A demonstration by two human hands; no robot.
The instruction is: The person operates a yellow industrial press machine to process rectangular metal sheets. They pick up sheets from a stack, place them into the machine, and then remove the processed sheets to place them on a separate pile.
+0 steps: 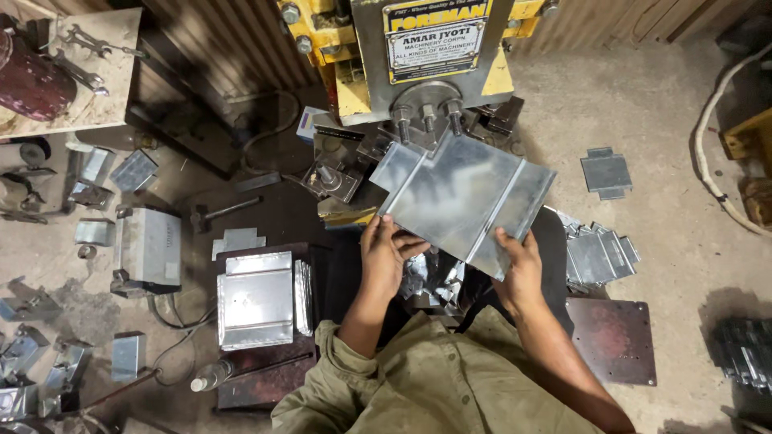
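I hold a shiny sheet-metal blank (462,201) with two pressed creases in front of a yellow and grey press machine (418,56). My left hand (384,255) grips its near left edge. My right hand (519,261) grips its near right corner. The sheet is tilted and its far end lies close to the press tool with bolts (426,112). A stack of similar formed sheets (256,299) lies to my left on a dark block.
Flat cut blanks (599,255) are piled at right, one more blank (605,172) lies on the floor. A rusty drilled plate (615,337), a hammer (221,212), a grey metal box (149,247), spanners (84,56) and several bent metal pieces (32,354) lie around.
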